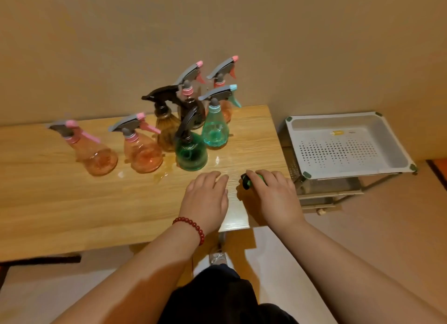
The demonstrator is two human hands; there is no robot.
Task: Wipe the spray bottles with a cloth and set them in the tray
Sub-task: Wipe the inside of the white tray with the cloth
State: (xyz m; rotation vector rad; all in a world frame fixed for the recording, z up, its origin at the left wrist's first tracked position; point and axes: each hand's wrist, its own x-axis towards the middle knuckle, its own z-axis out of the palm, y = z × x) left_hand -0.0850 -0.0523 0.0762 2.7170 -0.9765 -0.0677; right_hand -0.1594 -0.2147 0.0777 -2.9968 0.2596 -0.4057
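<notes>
Spray bottles: I count seven, all upright on the surface, none in the tray.
Nearest bottle: green bottle (pixel 191 152) with a black trigger, at 12 o'clock from my left hand.
Cluster behind it: teal bottle (pixel 215 130) at its 1 o'clock, amber bottle (pixel 167 130) with a black trigger at its 11 o'clock, dark brown bottle (pixel 193 111) at 12, and a back pink bottle (pixel 226 111) farthest off, by the wall.
Left pair: two pink bottles (pixel 142 154) stand at 9 o'clock from the green one, apart from the cluster.
Tray (pixel 331 115): white, perforated floor, on top of a rack (pixel 326 190) off the surface's end, at 2 o'clock from my right hand.
Right hand (pixel 273 195): fingers curled over a green-and-black thing (pixel 248 181) near the surface's corner; I cannot tell what it is.
Left hand (pixel 206 198): palm down, fingers straight and close together, flat on the surface just beside the right hand.
Bracelet (pixel 193 224): red beads on my left wrist.
Surface (pixel 72 203): light wood grain, with wet patches (pixel 160 175) at 6 o'clock below the bottles.
</notes>
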